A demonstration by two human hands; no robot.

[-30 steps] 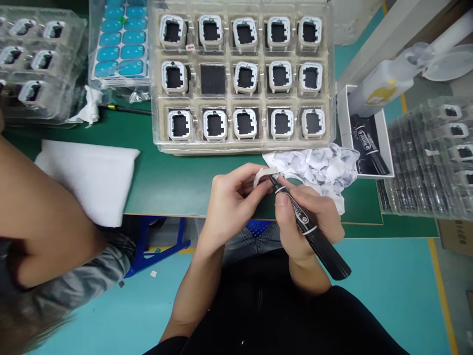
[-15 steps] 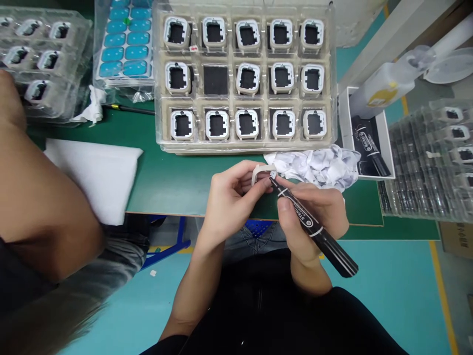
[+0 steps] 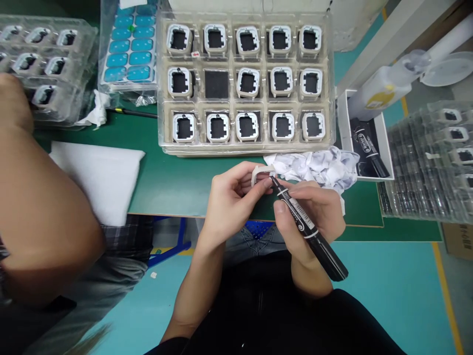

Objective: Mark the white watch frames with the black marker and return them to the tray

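Between the thumb and fingers of my left hand is a small beige watch case frame, held on edge over the front of the table. My right hand grips a black marker pen like a pencil, its barrel slanting down to the right. The marker's tip meets the right end of the frame, close to my left thumb; the exact contact is too small to tell. Just beyond my hands, a clear plastic tray holds rows of similar frames, with one pocket in its middle row bare.
Crumpled white paper lies right of my hands. A white box holds a bottle and markers. Stacked trays stand far right. At left are a white cloth, blue-patterned sheets, another tray and a co-worker's arm.
The marker has rolled in my right hand, so a barcode label now shows, and its back end has swung slightly left. My left hand keeps the frame nearly still.
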